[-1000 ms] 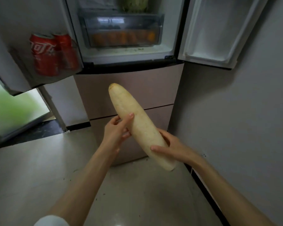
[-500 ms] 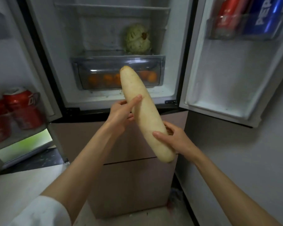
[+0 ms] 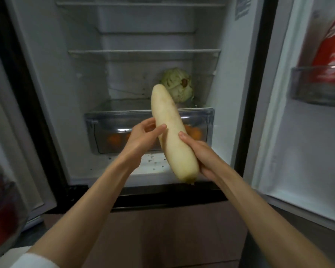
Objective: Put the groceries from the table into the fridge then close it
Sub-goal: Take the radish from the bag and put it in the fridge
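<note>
Both hands have risen with the white radish [image 3: 172, 132] to the level of the open fridge [image 3: 143, 78] — a second ago it hung before the drawers below. So shelving looks next. The left hand [image 3: 141, 135] steadies its middle, thumb and fingers lightly curled on it; the right hand [image 3: 200, 155] cups and grips the lower end. The tip slants up toward the cabbage [image 3: 178, 85] — near, apart.

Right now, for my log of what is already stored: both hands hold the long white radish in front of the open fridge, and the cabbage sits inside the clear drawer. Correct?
Not quite. In the head view the cabbage sits on the shelf above the clear drawer, which holds oranges. The rest stands: left hand and right hand hold the radish before the open fridge.
</note>
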Demonstrator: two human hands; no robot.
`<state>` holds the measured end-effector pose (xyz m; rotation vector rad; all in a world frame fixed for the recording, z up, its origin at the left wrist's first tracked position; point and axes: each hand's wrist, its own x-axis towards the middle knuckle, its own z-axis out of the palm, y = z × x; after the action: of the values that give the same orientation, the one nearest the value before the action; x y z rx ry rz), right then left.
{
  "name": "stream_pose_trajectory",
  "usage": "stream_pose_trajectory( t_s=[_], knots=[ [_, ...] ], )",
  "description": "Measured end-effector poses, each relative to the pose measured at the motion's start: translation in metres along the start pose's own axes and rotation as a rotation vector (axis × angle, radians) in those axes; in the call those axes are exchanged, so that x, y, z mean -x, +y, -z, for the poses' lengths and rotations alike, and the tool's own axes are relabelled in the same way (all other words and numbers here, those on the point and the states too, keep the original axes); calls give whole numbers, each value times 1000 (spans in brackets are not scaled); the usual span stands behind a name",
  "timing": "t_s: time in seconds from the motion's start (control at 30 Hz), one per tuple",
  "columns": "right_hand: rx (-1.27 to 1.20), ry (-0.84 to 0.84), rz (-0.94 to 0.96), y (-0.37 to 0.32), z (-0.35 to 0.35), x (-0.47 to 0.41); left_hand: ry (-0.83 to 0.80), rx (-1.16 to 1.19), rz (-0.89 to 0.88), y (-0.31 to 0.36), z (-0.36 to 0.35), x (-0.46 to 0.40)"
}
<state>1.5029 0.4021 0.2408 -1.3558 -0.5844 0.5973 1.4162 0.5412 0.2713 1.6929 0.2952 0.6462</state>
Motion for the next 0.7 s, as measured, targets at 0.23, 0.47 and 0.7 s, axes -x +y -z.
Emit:
stream_pose_trajectory(
  t_s=[0.23,0.47,0.7],
  knots=[
    [100,-79,-9,-64,-32,-135,-44,67,-76,5,45,-118],
    [233,17,-75,-92,-59,-229,-89,192,-42,-7,72,-219],
    [331,103,-63,-97,-65,-280,-190,-94,-44,-20,90,-284]
  ],
)
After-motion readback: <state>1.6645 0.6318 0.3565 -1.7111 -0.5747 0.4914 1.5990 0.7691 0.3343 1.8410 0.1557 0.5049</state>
